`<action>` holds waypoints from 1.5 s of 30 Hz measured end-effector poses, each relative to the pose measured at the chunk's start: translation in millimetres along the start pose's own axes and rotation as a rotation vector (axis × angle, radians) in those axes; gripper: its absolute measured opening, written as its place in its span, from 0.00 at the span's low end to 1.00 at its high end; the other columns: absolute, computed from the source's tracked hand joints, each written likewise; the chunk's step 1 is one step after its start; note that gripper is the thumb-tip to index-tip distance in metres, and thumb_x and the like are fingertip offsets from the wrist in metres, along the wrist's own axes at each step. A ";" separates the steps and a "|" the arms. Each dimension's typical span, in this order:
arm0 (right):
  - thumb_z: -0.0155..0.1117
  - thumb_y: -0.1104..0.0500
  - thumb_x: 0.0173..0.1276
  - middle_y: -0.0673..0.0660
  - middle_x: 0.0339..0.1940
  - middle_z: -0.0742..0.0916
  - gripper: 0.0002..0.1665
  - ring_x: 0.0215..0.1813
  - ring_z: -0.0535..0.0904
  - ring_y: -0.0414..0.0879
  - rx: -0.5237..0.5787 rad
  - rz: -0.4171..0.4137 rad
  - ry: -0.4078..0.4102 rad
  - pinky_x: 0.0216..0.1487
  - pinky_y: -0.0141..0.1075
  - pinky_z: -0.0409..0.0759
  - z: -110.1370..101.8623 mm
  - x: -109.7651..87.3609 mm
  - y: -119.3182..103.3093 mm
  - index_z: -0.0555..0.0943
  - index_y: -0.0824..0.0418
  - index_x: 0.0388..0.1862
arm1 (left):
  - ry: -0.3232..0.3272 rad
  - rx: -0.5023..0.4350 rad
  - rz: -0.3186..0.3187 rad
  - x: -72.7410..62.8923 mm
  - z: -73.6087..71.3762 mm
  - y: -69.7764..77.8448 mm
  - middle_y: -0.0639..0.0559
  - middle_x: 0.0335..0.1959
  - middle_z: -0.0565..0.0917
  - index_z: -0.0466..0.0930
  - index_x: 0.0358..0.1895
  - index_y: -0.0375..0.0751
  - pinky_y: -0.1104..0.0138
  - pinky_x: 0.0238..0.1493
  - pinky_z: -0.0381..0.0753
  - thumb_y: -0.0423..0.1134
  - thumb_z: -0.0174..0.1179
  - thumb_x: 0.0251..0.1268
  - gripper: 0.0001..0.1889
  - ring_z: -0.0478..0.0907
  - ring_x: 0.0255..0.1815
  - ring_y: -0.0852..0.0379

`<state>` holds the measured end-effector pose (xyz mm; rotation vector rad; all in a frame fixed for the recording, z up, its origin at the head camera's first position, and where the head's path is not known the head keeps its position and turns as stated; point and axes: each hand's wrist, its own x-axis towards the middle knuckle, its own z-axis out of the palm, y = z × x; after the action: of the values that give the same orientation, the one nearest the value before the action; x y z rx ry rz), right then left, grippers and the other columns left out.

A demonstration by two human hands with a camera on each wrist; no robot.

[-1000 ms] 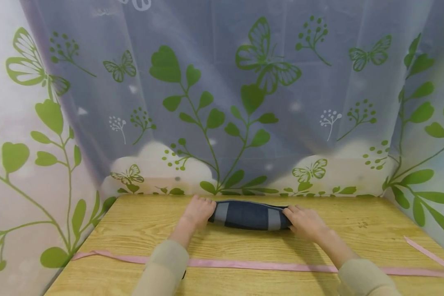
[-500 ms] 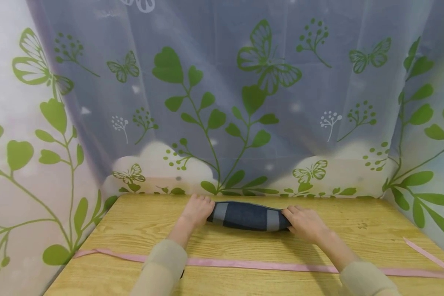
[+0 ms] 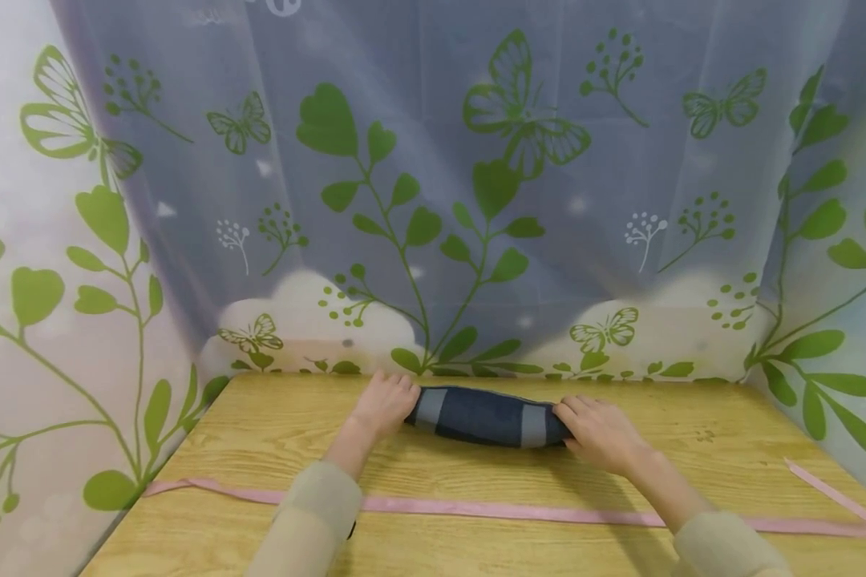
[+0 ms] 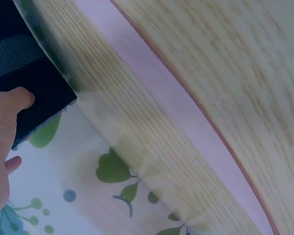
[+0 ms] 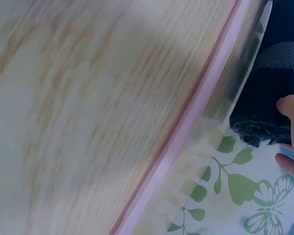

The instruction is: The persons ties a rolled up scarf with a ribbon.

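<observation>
A navy cloth with grey bands, folded into a thick bundle, spans the gap between my hands near the back of the table. My left hand grips its left end; in the left wrist view the thumb presses on the dark fabric close to a frayed edge. At the other end, my right hand holds the cloth with the thumb on its near face. Several stacked layers with ragged threads show at that end in the right wrist view. The fingers behind the cloth are mostly hidden.
A pink ribbon runs across the wood-grain table in front of the cloth, under both forearms. Another short pink strip slants at the right. A curtain with green leaves and butterflies hangs behind and at both sides.
Both hands keep hold of the cloth's ends, and it stays in nearly the same place. The head view has shifted only slightly.
</observation>
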<state>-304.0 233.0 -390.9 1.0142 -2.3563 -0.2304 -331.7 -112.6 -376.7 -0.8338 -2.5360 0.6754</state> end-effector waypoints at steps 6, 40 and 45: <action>0.78 0.56 0.42 0.57 0.37 0.79 0.27 0.39 0.77 0.51 0.018 -0.032 0.056 0.36 0.42 0.78 -2.1 -1.9 1.4 0.76 0.64 0.41 | 0.009 0.019 0.001 -0.4 -0.6 0.0 0.51 0.38 0.76 0.74 0.43 0.44 0.61 0.42 0.69 0.38 0.64 0.55 0.13 0.76 0.40 0.54; 0.79 0.58 0.35 0.55 0.35 0.78 0.29 0.35 0.77 0.48 0.065 -0.137 0.236 0.31 0.41 0.77 -22.0 -8.2 5.6 0.76 0.62 0.37 | 0.072 0.051 0.032 0.9 -6.6 -5.0 0.52 0.34 0.73 0.73 0.42 0.44 0.58 0.46 0.70 0.40 0.65 0.55 0.13 0.75 0.36 0.55; 0.79 0.58 0.32 0.55 0.34 0.79 0.30 0.35 0.77 0.48 0.070 -0.155 0.267 0.31 0.42 0.77 -24.9 -8.0 6.3 0.76 0.62 0.37 | 0.090 0.059 0.031 1.8 -7.9 -6.0 0.52 0.33 0.73 0.73 0.40 0.44 0.57 0.47 0.70 0.42 0.65 0.55 0.13 0.75 0.36 0.55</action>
<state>-289.6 244.6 -371.4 1.1853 -2.0607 -0.0653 -331.9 -113.1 -366.6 -0.8652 -2.4155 0.7031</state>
